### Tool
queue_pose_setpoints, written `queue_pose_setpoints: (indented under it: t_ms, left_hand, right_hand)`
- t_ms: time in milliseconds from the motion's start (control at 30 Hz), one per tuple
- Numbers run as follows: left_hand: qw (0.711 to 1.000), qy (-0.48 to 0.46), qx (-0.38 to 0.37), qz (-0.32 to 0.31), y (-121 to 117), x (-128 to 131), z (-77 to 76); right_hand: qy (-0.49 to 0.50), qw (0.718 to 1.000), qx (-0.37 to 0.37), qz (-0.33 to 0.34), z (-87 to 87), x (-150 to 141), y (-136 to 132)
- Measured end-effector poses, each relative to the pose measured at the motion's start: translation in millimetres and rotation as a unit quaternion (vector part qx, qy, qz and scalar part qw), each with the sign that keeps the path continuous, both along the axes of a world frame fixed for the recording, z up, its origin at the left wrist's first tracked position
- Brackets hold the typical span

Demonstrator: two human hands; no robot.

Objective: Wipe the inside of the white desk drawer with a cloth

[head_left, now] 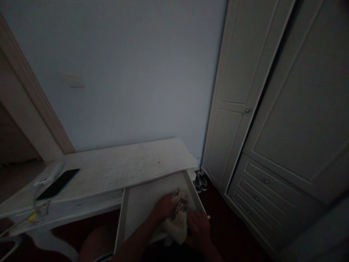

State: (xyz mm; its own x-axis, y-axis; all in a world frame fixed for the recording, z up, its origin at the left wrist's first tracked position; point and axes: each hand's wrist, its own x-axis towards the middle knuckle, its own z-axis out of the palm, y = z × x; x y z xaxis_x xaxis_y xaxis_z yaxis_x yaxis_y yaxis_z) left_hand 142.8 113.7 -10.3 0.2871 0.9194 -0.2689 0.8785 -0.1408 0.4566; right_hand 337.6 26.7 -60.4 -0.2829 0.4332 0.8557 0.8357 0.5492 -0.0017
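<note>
A pulled-out white drawer point(141, 198) of the desk lies right in front of me. Inside it, toward the right side, my left hand point(167, 206) is closed on a crumpled, pale cloth point(177, 229) with a brown-patterned part. Part of this cloth hangs toward the drawer's near edge. Just right of the cloth, my right hand point(199, 225) has its fingers bent over the drawer's near right edge. Whether those fingers also touch the cloth is hard to tell in the dim light.
The white desk top point(117, 163) carries a dark phone point(58, 184) and a white power strip point(50, 173) with cables at its left end. Shoes point(200, 181) stand on the dark red floor beside the desk. A white wardrobe point(231, 102) closes off the right side.
</note>
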Motion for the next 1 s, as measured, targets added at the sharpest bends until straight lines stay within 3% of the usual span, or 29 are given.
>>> queue_pose_setpoints:
  t_ms: [167,333,600,1000]
  left_hand:
    - [0.997,-0.022,0.046,0.054,5.1,24.2,10.3]
    - [0.994,-0.008,0.077,0.083,18.8,23.0,18.0]
    - [0.983,0.055,0.14,0.103,24.3,-20.4,24.5]
    - [0.967,0.148,0.134,0.16,36.2,-76.4,27.7]
  right_hand:
    - [-0.008,1.0,-0.01,-0.008,8.9,-0.9,-4.3]
    - [-0.005,0.999,-0.039,-0.009,16.2,-3.5,-7.9]
    - [-0.011,0.999,-0.03,-0.022,17.0,-5.3,-8.4]
    - [-0.005,0.999,-0.026,-0.02,11.5,-4.1,-7.6]
